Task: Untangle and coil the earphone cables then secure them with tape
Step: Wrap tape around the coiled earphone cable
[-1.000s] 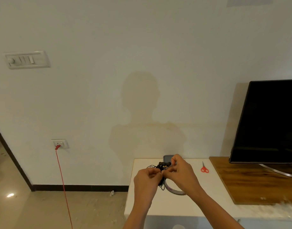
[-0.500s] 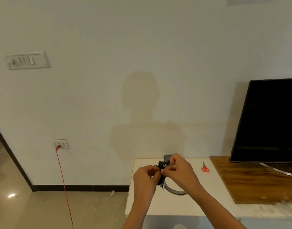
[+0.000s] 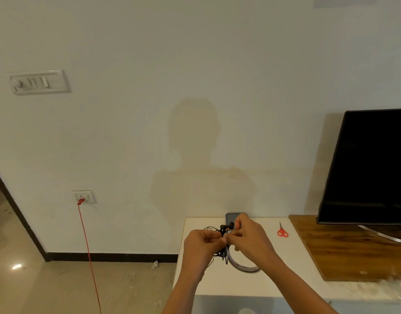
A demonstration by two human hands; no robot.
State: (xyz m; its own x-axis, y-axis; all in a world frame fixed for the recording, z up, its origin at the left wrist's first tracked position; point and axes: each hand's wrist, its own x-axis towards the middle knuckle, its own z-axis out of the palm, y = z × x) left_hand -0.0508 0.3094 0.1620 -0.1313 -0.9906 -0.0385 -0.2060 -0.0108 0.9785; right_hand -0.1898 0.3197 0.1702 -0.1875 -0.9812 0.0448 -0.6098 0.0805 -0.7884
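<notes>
A bundle of thin black earphone cable (image 3: 222,233) with small black earbuds at its top hangs between both hands above the white table (image 3: 258,286). My left hand (image 3: 200,245) pinches the bundle from the left with curled fingers. My right hand (image 3: 250,239) pinches it from the right, thumb and fingers meeting my left thumb. Loose loops of cable dangle below the hands. A roll of tape (image 3: 242,267) lies on the table right under my right wrist, partly hidden by it.
Red-handled scissors (image 3: 282,231) lie on the table to the right. A dark phone-like object (image 3: 231,216) sits at the table's back edge behind the hands. A wooden board (image 3: 353,248) carries a black TV (image 3: 371,166). A red cord (image 3: 88,252) hangs from a wall socket at the left.
Both hands stay pinched together on the cable bundle; they shifted only slightly, and the loops now hang a bit lower under the hands.
</notes>
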